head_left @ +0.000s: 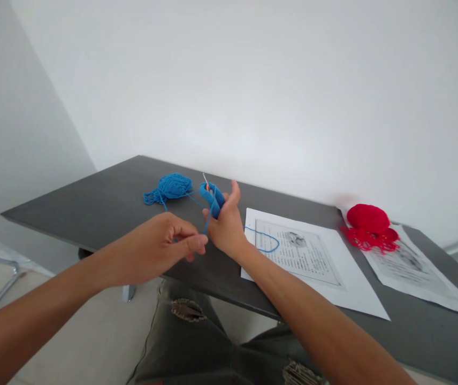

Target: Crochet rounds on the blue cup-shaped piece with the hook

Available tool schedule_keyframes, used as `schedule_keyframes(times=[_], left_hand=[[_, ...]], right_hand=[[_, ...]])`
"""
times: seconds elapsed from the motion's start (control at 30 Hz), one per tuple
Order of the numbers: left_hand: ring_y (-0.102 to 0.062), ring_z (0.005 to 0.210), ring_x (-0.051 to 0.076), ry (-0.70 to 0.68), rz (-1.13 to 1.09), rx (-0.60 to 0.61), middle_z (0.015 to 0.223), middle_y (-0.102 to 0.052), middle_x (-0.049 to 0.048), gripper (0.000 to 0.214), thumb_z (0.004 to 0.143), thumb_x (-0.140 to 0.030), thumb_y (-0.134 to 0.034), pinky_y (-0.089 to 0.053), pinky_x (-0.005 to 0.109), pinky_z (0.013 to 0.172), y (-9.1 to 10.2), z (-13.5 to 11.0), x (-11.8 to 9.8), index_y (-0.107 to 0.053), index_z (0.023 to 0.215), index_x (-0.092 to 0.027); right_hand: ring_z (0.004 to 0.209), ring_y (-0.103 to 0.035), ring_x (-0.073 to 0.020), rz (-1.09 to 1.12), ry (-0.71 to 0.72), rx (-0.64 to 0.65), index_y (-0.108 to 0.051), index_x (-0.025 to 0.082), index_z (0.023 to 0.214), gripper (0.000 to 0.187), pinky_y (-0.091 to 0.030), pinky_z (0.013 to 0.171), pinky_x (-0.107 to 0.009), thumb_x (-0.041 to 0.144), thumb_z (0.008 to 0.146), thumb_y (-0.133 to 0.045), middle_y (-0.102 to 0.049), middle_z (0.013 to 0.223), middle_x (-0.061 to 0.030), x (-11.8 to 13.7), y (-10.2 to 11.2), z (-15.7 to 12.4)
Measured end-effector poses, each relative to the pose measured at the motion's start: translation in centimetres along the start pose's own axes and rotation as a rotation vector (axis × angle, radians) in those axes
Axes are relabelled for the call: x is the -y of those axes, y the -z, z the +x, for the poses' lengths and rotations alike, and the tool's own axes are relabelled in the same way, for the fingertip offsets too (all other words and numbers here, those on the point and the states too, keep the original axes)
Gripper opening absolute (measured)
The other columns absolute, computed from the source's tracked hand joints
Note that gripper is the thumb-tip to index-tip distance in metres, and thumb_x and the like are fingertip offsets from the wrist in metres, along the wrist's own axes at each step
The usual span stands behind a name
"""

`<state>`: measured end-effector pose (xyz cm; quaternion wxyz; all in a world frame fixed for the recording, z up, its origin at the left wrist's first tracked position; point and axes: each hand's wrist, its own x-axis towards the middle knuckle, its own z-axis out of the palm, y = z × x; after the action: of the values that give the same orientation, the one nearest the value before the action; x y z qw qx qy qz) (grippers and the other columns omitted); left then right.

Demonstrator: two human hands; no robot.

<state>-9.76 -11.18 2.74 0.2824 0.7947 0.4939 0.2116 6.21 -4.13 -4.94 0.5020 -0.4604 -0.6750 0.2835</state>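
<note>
My right hand (229, 227) is closed around a small, tube-like blue crocheted piece (218, 203), held just above the table with the thumb side raised. A thin crochet hook (205, 181) with an orange part sticks up from the top of the piece. Lower and to the left, my left hand (168, 246) pinches a strand of blue yarn (208, 216) that runs taut up to the piece. Behind my left hand a loose blue yarn skein (175, 186) lies on the table, with strands trailing towards both hands.
The dark grey table (120, 187) stands against a white wall (229, 96). A printed sheet (305, 251) lies right of my hands, with a loop of blue yarn across it. Farther right, red yarn (368, 219) rests on a second printed sheet (417, 267). My knees are below the table edge.
</note>
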Motion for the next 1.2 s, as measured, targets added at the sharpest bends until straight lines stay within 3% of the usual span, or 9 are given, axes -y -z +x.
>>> schedule_keyframes(times=[0.1,0.23,0.33,0.47,0.57,0.63,0.97,1.1,1.2], left_hand=[[-0.066,0.065,0.021,-0.038,0.187,0.166,0.067,-0.071,0.0015,0.045,0.102,-0.040,-0.045,-0.047,0.033,0.060,-1.1,-0.9,-0.9,-0.070,0.071,-0.021],[-0.070,0.088,0.035,-0.205,0.717,0.055,0.087,-0.076,0.0101,0.024,0.098,-0.025,-0.055,-0.048,0.059,0.089,-3.5,-2.0,-2.0,-0.074,0.085,-0.016],[-0.070,0.088,0.039,-0.242,0.885,-0.028,0.089,-0.076,0.0152,0.018,0.090,-0.026,-0.067,-0.047,0.067,0.091,-4.4,-2.5,-3.0,-0.076,0.094,-0.010],[-0.067,0.074,0.029,-0.208,0.563,-0.373,0.076,-0.071,0.0081,0.017,0.092,-0.029,-0.061,-0.053,0.048,0.074,-3.1,-0.8,-3.2,-0.067,0.081,-0.017],[-0.069,0.087,0.025,-0.042,0.103,-0.702,0.098,-0.073,0.0086,0.034,0.083,-0.034,-0.070,-0.055,0.039,0.076,-1.9,2.0,-1.6,-0.064,0.111,-0.016],[-0.069,0.102,0.028,0.008,-0.132,-0.642,0.115,-0.071,0.0139,0.058,0.076,-0.040,-0.076,-0.056,0.036,0.074,-1.8,3.8,-0.4,-0.059,0.124,-0.013],[-0.069,0.086,0.023,0.026,-0.161,-0.606,0.093,-0.079,0.0043,0.031,0.093,-0.037,-0.053,-0.052,0.033,0.079,-2.1,6.7,1.1,-0.077,0.096,-0.018],[-0.069,0.082,0.023,-0.004,-0.088,-0.521,0.087,-0.079,0.0050,0.030,0.091,-0.036,-0.055,-0.050,0.032,0.076,-0.5,6.6,1.2,-0.079,0.091,-0.017],[-0.069,0.082,0.022,-0.054,-0.050,-0.415,0.090,-0.080,0.0035,0.029,0.088,-0.035,-0.058,-0.050,0.030,0.075,0.8,6.3,0.9,-0.081,0.094,-0.019]], right_hand=[[0.093,-0.066,-0.0298,-0.043,0.033,-0.079,0.006,0.014,0.158,0.094,-0.053,0.092,-0.053,0.014,0.087,-0.056,-0.063,0.109,-0.0145,-0.5,-0.4,0.1],[0.094,-0.068,-0.0281,-0.047,0.073,-0.144,0.005,0.019,0.157,0.091,-0.054,0.093,-0.050,0.015,0.091,-0.057,-0.063,0.108,-0.0121,-1.2,-0.8,0.3],[0.091,-0.068,-0.0279,-0.033,0.069,-0.170,0.002,0.019,0.156,0.092,-0.056,0.090,-0.050,0.016,0.090,-0.062,-0.064,0.104,-0.0100,-1.6,-1.2,0.3],[0.088,-0.069,-0.0268,-0.011,0.072,-0.177,0.004,0.019,0.155,0.097,-0.058,0.088,-0.050,0.019,0.088,-0.067,-0.064,0.104,-0.0085,-1.9,-1.6,0.2],[0.088,-0.067,-0.0239,0.002,0.105,-0.149,0.003,0.018,0.154,0.093,-0.058,0.087,-0.047,0.013,0.088,-0.062,-0.062,0.106,-0.0085,-1.6,-1.6,-0.1],[0.090,-0.066,-0.0238,0.003,0.130,-0.114,0.002,0.019,0.154,0.092,-0.058,0.088,-0.046,0.007,0.085,-0.057,-0.061,0.109,-0.0098,-1.3,-1.5,-0.4],[0.120,-0.059,-0.0324,0.027,0.131,0.083,0.004,0.019,0.156,0.108,-0.048,0.106,-0.056,0.006,0.072,-0.063,-0.048,0.140,-0.0221,-0.4,-1.2,-1.3],[0.114,-0.063,-0.0302,0.090,0.082,0.211,-0.019,0.016,0.154,0.100,-0.050,0.103,-0.051,0.015,0.070,-0.072,-0.058,0.132,-0.0165,0.0,0.3,-0.4],[0.102,-0.069,-0.0246,0.174,0.042,0.392,-0.048,0.018,0.135,0.074,-0.058,0.092,-0.041,0.022,0.068,-0.078,-0.069,0.117,-0.0086,0.3,1.7,0.5]])
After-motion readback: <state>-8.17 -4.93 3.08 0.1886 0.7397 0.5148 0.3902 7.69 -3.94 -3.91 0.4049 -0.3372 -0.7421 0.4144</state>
